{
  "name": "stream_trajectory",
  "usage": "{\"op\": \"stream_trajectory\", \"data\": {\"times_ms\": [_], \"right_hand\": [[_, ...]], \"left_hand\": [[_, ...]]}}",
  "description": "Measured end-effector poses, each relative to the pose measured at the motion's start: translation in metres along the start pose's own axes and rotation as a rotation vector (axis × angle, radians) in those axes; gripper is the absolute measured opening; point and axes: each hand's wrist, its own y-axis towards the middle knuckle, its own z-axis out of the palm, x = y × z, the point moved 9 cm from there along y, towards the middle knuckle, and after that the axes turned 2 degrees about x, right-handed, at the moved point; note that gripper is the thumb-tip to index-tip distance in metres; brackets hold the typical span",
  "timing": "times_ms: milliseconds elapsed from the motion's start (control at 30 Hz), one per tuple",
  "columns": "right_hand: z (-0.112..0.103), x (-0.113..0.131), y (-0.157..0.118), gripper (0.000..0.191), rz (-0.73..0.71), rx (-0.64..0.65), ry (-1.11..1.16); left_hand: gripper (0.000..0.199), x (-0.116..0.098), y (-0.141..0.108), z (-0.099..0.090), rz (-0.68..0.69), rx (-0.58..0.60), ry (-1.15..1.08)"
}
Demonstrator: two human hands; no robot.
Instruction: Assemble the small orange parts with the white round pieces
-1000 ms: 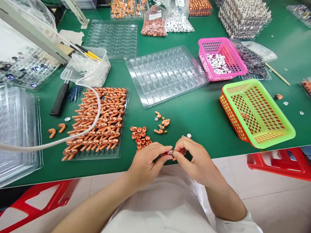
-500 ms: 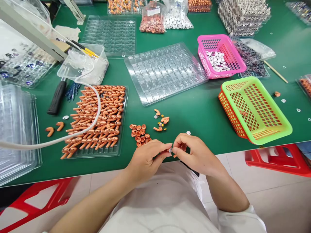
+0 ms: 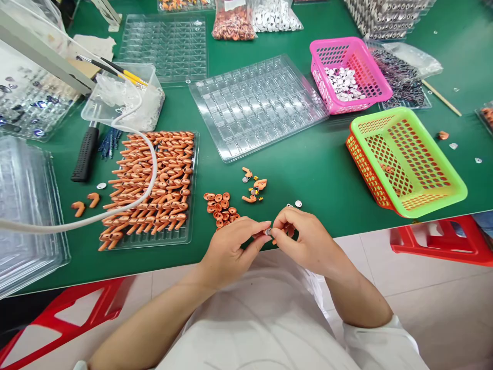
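Note:
At the table's front edge my left hand (image 3: 233, 247) and my right hand (image 3: 310, 245) meet, thumbs and forefingers pinched. Between the fingertips shows a small silver round part (image 3: 268, 232), gripped from both sides. A bit of orange shows under my right fingers; its shape is mostly hidden. Beyond my left hand lies a pile of small orange earbud caps (image 3: 221, 208). Farther off are a few orange earbud shells (image 3: 261, 184) with silver discs and yellow bits attached. One white disc (image 3: 298, 203) lies just past my right hand.
A clear tray (image 3: 195, 205) full of orange earbud shells stands left, crossed by a white cable (image 3: 153, 177). A clear moulded tray (image 3: 227, 149) lies ahead. Right are a pink basket (image 3: 327, 105) of white discs and a green basket (image 3: 458, 192). A black-handled tool (image 3: 85, 154) lies far left.
The view has tilted slightly, so the table things sit a little higher in the picture. Both hands stay pinched together, with the silver part turned a little between the fingertips.

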Motion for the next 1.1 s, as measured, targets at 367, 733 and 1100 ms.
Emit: {"op": "stream_trajectory", "data": {"times_ms": [367,733,1100], "right_hand": [[0.001,0.003,-0.005,0.013,-0.016,-0.054,0.008],[0.005,0.005,-0.005,0.013,-0.055,-0.032,-0.042],[0.009,0.022,-0.014,0.012,-0.235,-0.109,-0.167]], "left_hand": [[0.018,-0.001,-0.001,-0.004,-0.016,-0.019,0.033],[0.018,-0.001,-0.002,-0.001,0.007,0.023,0.013],[0.015,0.011,-0.004,-0.002,-0.231,0.026,-0.170]]}}
